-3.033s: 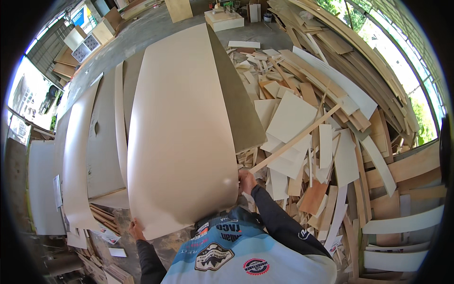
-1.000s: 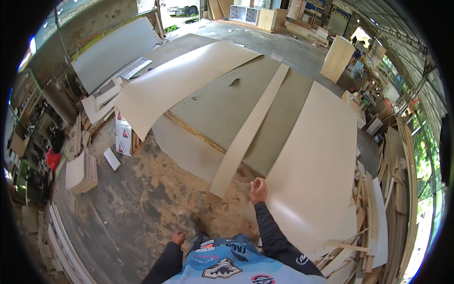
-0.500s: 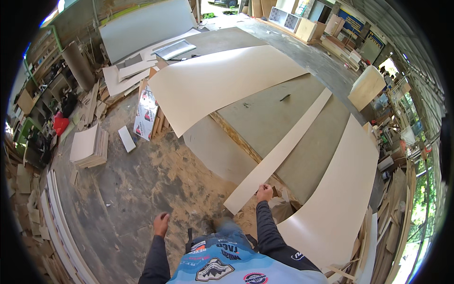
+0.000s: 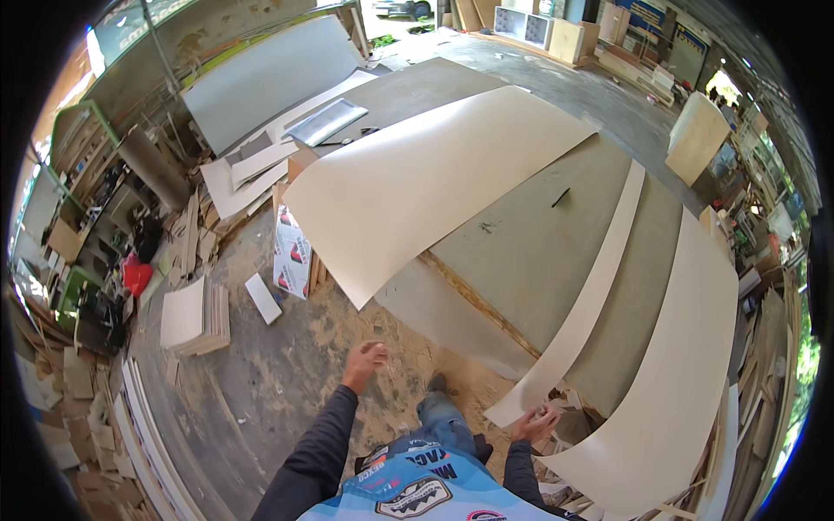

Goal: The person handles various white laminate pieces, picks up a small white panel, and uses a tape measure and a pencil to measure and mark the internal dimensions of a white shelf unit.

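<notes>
– On the worktable (image 4: 539,247), what?
– Narrow cream strip (image 4: 592,314), end overhanging the near edge.
– Hands?
– Apart. Right hand (image 4: 535,423) at that overhanging end, can't tell if gripping. Left hand (image 4: 366,359) empty, fingers loosely bent, off the worktable's near side.
– Else?
– Wide cream sheet (image 4: 443,187) worktable-left, second sheet (image 4: 669,373) worktable-right.

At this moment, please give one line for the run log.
left hand: empty, above sawdusty floor | right hand: at near end of narrow cream strip, contact unclear | wide cream sheet: right of strip
</notes>
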The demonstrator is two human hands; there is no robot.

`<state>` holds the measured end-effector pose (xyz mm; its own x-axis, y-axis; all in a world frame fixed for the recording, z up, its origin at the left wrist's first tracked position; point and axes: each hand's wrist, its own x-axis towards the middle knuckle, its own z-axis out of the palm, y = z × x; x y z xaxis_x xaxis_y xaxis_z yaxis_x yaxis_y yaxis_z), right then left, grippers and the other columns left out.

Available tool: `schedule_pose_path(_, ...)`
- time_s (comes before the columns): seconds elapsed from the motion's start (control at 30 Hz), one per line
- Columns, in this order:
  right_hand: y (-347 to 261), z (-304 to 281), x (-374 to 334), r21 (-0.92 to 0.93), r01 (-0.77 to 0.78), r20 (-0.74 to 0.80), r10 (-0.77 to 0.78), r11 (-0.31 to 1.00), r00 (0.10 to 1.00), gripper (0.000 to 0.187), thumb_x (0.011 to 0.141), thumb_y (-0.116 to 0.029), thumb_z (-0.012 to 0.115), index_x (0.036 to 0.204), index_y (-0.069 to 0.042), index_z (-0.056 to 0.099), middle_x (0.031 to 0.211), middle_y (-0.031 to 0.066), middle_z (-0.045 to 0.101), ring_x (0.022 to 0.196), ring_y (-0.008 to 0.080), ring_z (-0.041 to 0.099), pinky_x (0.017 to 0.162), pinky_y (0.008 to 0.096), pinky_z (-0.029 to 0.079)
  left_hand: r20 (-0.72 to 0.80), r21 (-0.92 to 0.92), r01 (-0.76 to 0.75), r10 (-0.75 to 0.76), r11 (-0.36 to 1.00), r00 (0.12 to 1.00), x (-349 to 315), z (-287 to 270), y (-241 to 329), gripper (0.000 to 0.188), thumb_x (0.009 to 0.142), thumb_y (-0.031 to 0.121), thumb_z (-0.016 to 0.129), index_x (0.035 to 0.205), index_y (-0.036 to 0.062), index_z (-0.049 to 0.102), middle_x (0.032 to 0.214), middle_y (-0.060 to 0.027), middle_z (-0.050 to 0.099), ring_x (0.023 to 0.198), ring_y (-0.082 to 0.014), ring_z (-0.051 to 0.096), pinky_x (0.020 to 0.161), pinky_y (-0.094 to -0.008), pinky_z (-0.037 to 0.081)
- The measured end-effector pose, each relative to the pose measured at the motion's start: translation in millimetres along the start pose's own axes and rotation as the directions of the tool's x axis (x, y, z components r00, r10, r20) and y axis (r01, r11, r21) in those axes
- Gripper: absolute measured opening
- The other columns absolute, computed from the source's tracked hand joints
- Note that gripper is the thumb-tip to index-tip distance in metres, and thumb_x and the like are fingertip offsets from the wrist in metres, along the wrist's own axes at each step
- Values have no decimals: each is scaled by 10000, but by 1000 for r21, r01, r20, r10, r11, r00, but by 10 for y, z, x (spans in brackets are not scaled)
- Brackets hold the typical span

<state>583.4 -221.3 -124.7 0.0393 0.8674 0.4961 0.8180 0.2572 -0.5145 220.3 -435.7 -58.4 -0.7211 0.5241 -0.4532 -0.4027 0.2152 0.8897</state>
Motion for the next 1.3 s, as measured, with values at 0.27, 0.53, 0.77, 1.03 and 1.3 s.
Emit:
schedule_pose_path(0.27, -1661, 931, 145, 453, -288, 879, -370, 843, 301, 359, 862, -347, 678, 1002, -17, 678, 922, 176, 705, 841, 283, 679, 750, 379, 524, -142, -276, 28, -69, 961, 987, 940, -675, 485, 251, 965, 241, 567, 1100, 35, 611, 973, -109, 688, 906, -254, 682, 777, -374, 540)
schedule_pose_path(0.53, -3179, 2232, -223, 341, -280, 940, -318, 897, 125, 643, 865, -357, 732, 1298, 61, 505, 1180, 193, 657, 1099, 278, 636, 945, 341, 501, -234, -313, -9, -68, 950, 970, 1940, -1385, 753, 352, 943, 291, 566, 1179, 31, 587, 1095, -117, 639, 1056, -285, 621, 866, -439, 495)
schedule_pose_path(0.77, -3630, 2931, -1079, 380, -805, 919, -287, 456, 271, 614, 759, -370, 825, 1156, 58, 636, 1079, 168, 698, 1031, 255, 652, 920, 364, 490, -276, -266, 23, -99, 964, 956, 2970, -2230, 1004, 624, 902, 382, 557, 1427, 77, 413, 1384, -200, 380, 1241, -370, 439, 974, -496, 414)
schedule_pose_path(1.03, -4335, 1957, -685, 400, -733, 899, -79, 550, 432, 303, 889, -182, 717, 1091, 36, 656, 1029, 78, 700, 933, 142, 626, 851, 292, 485, -169, -529, 24, -133, 849, 977, 3920, -3175, 1423, 957, 816, 514, 694, 1494, 32, 222, 1389, -203, 372, 1273, -353, 443, 1014, -476, 419)
schedule_pose_path(1.3, -5103, 349, 509, 725, -686, 687, 1, 64, 726, 249, 937, -169, 638, 1089, 26, 608, 949, 41, 664, 845, 87, 594, 767, 254, 488, -74, -687, 86, -187, 722, 979, 4161, -3045, 2042, 849, 845, 336, 739, 1471, -5, 277, 1331, -181, 480, 1034, -292, 604, 597, -301, 534)
